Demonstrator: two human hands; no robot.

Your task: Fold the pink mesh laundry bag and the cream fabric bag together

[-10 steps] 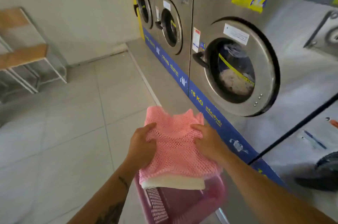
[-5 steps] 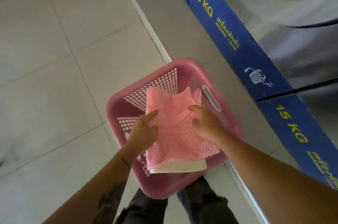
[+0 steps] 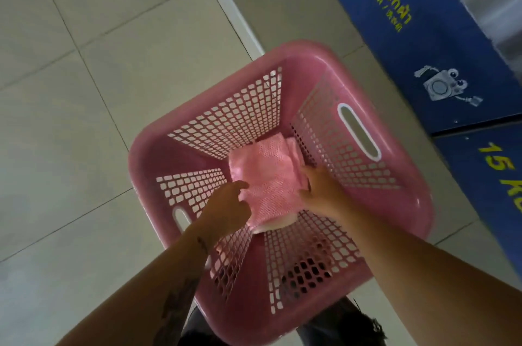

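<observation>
Pink mesh laundry bag (image 3: 265, 176): folded, laid flat at the bottom of a pink plastic laundry basket (image 3: 418, 204), toward the far right corner of the floor of the basket. Cream fabric bag (image 3: 275, 225): folded beneath the mesh bag, seen only as a pale edge at the near end of the bundle.

Left hand (image 3: 226, 210): placed at the near left edge of the bundle, fingers curled round that edge, thumb extended on top; grip is closed on the mesh bag. Right hand (image 3: 322, 190): placed at the right edge of the bundle, fingers curled over it; grip likewise closed on the mesh bag, though motion blur softens the fingertips. Both forearms are reached down into the basket from the near side.

Basket: perforated walls, oval handle slots on the left and right sides, set on a pale tiled floor (image 3: 70, 119). Blue washer panel (image 3: 423, 43): located just beside the basket at right, marked with yellow lettering, "15 K" partly legible, and a cartoon washing-machine figure.
</observation>
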